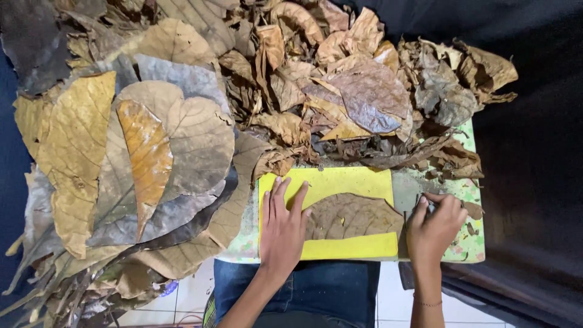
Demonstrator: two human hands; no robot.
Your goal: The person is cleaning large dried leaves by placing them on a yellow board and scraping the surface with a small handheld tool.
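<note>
A brown dry leaf [352, 215] lies flat on a yellow rectangular sheet [340, 182] on a small table. My left hand [282, 228] rests flat on the sheet's left part, fingers spread, its fingertips at the leaf's left edge. My right hand [432, 228] sits at the leaf's right tip with its fingers curled around a thin dark tool [428, 203]; what kind of tool it is I cannot tell.
A heap of crumpled dry leaves [364, 91] covers the table's far side. Large flat leaves [152, 158] are stacked at the left. The table's pale green edge [470, 243] shows at the right. Dark cloth [534, 152] lies beyond. My jeans [328, 291] and tiled floor are below.
</note>
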